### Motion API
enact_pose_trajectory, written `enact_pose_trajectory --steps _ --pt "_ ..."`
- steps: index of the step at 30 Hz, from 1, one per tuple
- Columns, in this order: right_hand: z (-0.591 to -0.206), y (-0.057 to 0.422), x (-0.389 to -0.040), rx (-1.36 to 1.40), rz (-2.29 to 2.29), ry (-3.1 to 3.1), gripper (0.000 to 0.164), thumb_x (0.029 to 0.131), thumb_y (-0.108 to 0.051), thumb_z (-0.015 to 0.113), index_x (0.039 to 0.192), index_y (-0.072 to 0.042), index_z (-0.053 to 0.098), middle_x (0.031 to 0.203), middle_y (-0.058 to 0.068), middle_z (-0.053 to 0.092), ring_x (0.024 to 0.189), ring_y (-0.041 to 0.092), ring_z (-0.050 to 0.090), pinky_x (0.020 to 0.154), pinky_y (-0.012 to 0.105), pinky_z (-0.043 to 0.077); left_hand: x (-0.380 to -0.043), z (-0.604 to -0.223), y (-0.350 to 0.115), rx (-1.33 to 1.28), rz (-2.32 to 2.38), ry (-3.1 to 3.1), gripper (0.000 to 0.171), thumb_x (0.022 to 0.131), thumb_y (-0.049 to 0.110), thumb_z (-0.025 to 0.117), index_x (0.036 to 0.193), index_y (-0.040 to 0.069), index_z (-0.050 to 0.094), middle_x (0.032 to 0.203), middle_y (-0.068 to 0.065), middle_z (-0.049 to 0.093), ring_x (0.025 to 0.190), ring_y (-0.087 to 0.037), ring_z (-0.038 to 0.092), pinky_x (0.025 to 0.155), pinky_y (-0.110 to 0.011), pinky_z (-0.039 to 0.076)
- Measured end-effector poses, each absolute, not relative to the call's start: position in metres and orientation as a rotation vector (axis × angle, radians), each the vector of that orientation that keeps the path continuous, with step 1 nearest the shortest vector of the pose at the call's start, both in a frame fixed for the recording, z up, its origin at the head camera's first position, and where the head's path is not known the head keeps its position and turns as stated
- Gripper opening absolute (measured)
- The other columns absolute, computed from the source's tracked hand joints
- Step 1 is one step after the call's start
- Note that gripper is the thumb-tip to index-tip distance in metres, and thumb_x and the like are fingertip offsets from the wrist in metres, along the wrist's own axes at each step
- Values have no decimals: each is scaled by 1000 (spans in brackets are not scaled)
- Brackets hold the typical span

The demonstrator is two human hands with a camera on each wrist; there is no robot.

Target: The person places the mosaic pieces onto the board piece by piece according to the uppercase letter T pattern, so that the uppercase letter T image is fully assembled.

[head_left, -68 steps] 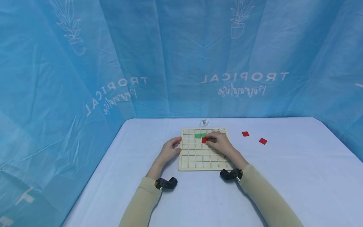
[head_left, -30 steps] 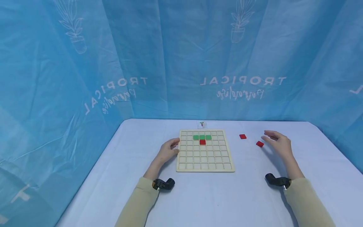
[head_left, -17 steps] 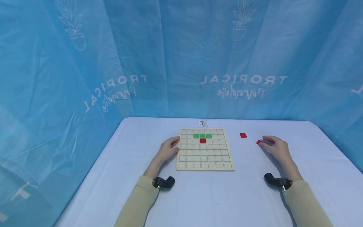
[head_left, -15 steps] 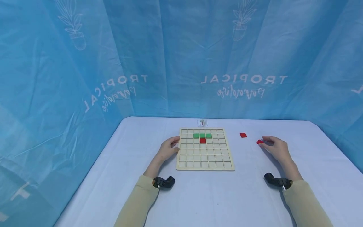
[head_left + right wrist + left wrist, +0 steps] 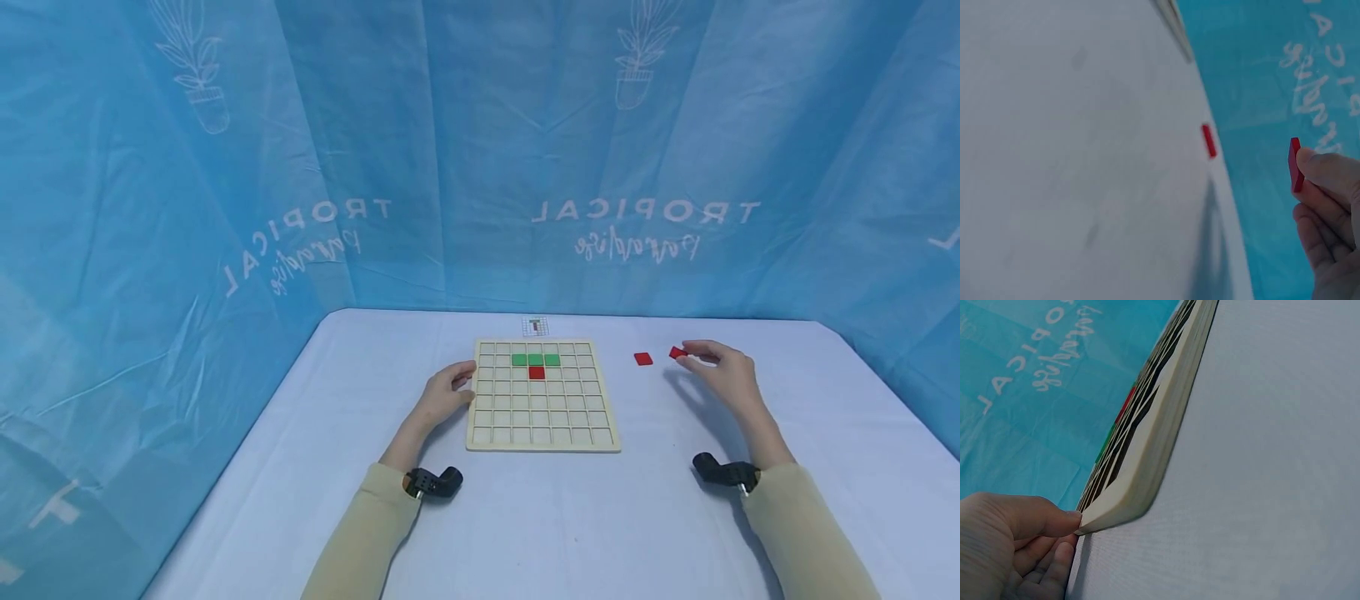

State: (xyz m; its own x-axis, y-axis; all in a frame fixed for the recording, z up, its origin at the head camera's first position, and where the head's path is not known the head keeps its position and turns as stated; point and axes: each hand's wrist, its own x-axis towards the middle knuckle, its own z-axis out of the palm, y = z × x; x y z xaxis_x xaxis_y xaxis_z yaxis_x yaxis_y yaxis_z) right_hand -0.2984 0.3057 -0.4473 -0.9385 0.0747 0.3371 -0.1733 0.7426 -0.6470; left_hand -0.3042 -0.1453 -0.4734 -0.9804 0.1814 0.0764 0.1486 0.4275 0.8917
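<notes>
My right hand (image 5: 726,377) holds a small square red tile (image 5: 678,353) between thumb and fingers, raised above the table. In the right wrist view this tile (image 5: 1295,165) is seen edge-on at the thumb tip. My left hand (image 5: 444,395) rests at the left edge of a pale wooden grid board (image 5: 540,423), its thumb and a finger touching the rim. The left wrist view has the thumb (image 5: 1054,519) against the board's corner. Three green tiles (image 5: 536,360) lie in a row on the board, with one red tile (image 5: 537,372) directly below the middle one.
Another red tile (image 5: 642,358) lies on the white tablecloth, right of the board. A small printed pattern card (image 5: 536,326) sits behind the board. Blue printed curtains (image 5: 495,167) stand at the back and sides of the table.
My right hand went from the board, where a third green tile now lies, to the right, pinched the nearer loose red tile and lifted it, moving slightly left and away. My left hand stays at the board.
</notes>
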Motion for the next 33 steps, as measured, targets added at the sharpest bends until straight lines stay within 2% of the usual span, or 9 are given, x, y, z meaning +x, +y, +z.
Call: enact_pose_trajectory --steps 2,4,7,9,10,14,18,22,33 --pt "-444 299 -305 74 1030 -2602 55 86 -50 62 121 -9 62 116 13 63 110 33 54 67 49 56 -304 -473 -145 307 1631 2631 53 84 -5 60 135 -3 47 134 -15 50 125 -24 46 104 -23 39" --pt "-442 291 -312 72 1079 -2602 56 83 -54 63 121 -13 63 116 10 63 111 30 54 61 46 57 -305 -472 -146 309 1627 2636 53 84 -5 60 135 -3 47 134 -16 50 125 -24 46 104 -23 40" --pt "-440 277 -325 83 1195 -2609 54 83 -51 65 123 -16 63 119 9 62 114 31 51 66 48 57 -305 -471 -145 302 1629 2643 53 84 -5 60 135 -3 47 133 -15 50 125 -24 46 104 -23 40" --pt "-441 267 -334 96 1248 -2598 51 82 -49 68 122 -18 64 119 7 62 114 29 51 64 45 57 -306 -472 -145 302 1625 2651 53 84 -5 60 135 -3 47 133 -15 51 124 -24 46 104 -23 40" --pt "-441 260 -337 102 1252 -2590 51 81 -50 68 121 -19 65 117 5 63 113 27 52 57 44 56 -306 -472 -145 300 1622 2653 53 84 -5 60 135 -3 47 133 -15 51 124 -24 46 104 -23 40" --pt "-429 231 -336 183 1302 -2577 49 80 -47 70 119 -17 67 116 5 64 111 27 54 58 46 55 -306 -473 -144 289 1609 2653 54 84 -5 60 135 -3 46 133 -15 50 124 -24 46 103 -23 40" --pt "-415 201 -327 290 1337 -2572 47 82 -42 70 118 -11 66 117 9 64 110 30 55 78 55 53 -306 -472 -143 294 1612 2649 54 84 -5 60 135 -3 46 134 -15 50 125 -24 46 103 -22 40" --pt "-413 177 -326 404 1360 -2569 44 85 -35 70 118 -6 65 116 11 64 109 30 57 91 50 51 -306 -471 -143 314 1608 2654 54 84 -5 60 136 -3 46 134 -15 50 125 -24 46 104 -22 40" --pt "-424 123 -329 540 1478 -2617 37 83 -27 73 116 -10 67 115 3 65 107 21 58 92 43 51 -305 -474 -147 318 1638 2628 54 83 -6 60 135 -4 46 133 -16 50 124 -25 46 103 -23 40"
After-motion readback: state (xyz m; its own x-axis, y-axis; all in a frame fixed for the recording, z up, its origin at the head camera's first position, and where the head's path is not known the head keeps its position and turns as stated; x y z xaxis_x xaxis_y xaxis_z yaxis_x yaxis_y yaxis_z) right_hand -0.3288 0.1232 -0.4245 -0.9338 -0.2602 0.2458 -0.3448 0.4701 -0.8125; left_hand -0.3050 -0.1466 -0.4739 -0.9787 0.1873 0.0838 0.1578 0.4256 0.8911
